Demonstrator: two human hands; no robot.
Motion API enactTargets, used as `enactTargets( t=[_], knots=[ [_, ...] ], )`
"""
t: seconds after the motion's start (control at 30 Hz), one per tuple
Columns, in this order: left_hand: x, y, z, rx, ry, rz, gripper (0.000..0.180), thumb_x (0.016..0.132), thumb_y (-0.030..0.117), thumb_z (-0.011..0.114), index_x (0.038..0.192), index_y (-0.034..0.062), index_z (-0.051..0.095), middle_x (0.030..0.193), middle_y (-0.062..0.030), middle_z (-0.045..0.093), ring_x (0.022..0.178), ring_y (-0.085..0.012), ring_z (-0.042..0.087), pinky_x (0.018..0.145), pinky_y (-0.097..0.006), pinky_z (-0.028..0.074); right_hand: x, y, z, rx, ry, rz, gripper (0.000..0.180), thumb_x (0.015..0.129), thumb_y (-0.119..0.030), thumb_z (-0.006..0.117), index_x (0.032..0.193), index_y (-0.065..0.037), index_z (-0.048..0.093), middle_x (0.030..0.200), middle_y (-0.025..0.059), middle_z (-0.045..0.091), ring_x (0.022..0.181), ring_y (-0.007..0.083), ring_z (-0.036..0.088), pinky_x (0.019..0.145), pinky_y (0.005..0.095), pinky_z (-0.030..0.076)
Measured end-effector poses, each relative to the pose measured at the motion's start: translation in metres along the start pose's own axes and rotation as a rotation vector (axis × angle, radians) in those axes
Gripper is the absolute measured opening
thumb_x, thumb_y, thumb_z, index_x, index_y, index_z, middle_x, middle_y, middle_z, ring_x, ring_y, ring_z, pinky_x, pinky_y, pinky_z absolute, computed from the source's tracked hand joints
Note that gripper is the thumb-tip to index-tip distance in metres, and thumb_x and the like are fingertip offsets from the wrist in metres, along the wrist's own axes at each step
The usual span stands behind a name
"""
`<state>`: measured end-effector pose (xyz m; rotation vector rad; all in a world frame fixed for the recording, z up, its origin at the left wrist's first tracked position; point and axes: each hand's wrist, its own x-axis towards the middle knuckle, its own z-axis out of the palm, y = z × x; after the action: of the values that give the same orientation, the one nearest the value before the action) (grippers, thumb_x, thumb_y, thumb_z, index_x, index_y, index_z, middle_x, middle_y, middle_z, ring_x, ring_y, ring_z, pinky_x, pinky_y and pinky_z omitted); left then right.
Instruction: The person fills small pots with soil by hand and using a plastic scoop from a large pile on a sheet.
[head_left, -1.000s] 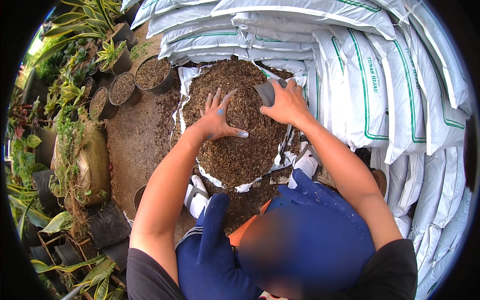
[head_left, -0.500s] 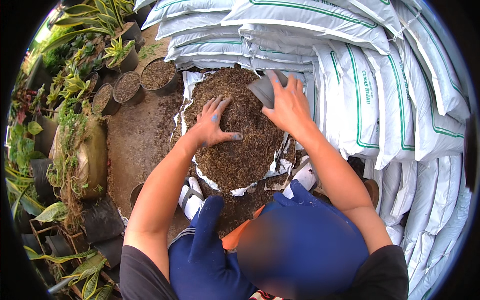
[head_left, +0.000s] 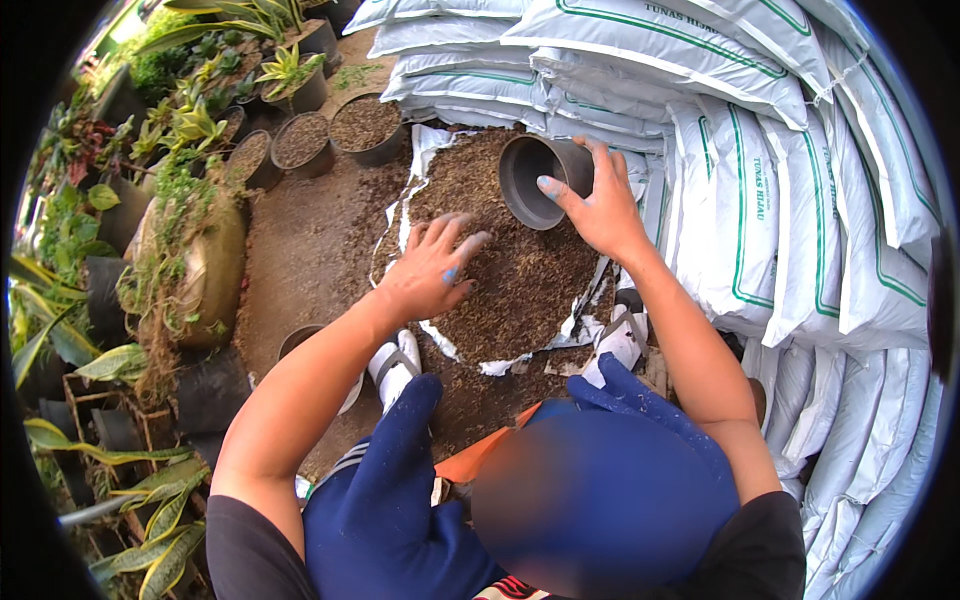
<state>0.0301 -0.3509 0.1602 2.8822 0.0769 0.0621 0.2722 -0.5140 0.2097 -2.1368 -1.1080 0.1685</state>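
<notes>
The right hand (head_left: pixel 603 205) grips a grey pot (head_left: pixel 535 178) by its rim, tipped on its side with the mouth facing the left hand (head_left: pixel 432 272). The left hand lies spread, fingers loose, on the soil heap (head_left: pixel 520 280) in a torn-open sack, beside stacked white bags (head_left: pixel 760 150).

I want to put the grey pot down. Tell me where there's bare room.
Bare brown ground lies between the open soil sack and the filled pots at the left. The soil heap itself is free below the right hand. The stacked white bags crowd the right, plants the far left.
</notes>
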Motion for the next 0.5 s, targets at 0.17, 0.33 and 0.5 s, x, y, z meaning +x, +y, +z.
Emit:
enactTargets(
  t=[0.17,0.33,0.5],
  knots=[
    [-0.034,0.021,0.004,0.088,-0.149,0.132,0.061,0.087,0.019,0.072,0.143,0.0104,0.052,0.145,-0.0199,0.048,0.136,-0.0399,0.046,0.110,-0.056,0.040,-0.002,-0.011,0.018,0.277,-0.104,0.008,0.087,0.089,-0.063,0.075,0.145,-0.001,0.049,0.137,0.0294,0.053,0.131,0.0423,0.054,0.113,0.0475,0.042],
    [-0.059,0.031,0.012,0.107,-0.294,0.152,0.046,0.088,0.022,0.069,0.131,0.0075,0.062,0.134,-0.0169,0.054,0.128,-0.0353,0.051,0.102,-0.051,0.044,-0.018,-0.027,0.019,0.460,-0.513,0.161,0.074,0.101,-0.060,0.062,0.147,-0.005,0.044,0.114,0.0132,0.065,0.094,0.0182,0.063,0.067,0.0326,0.053],
    [-0.079,0.017,0.016,0.058,-0.538,-0.036,0.052,0.089,0.027,0.071,0.138,0.0130,0.061,0.135,-0.0134,0.060,0.132,-0.0342,0.055,0.105,-0.053,0.047,-0.043,-0.028,0.013,0.444,-1.055,0.274,0.074,0.106,-0.070,0.036,0.144,-0.010,0.054,0.118,0.0107,0.069,0.089,0.0170,0.067,0.056,0.0314,0.055]
  ],
)
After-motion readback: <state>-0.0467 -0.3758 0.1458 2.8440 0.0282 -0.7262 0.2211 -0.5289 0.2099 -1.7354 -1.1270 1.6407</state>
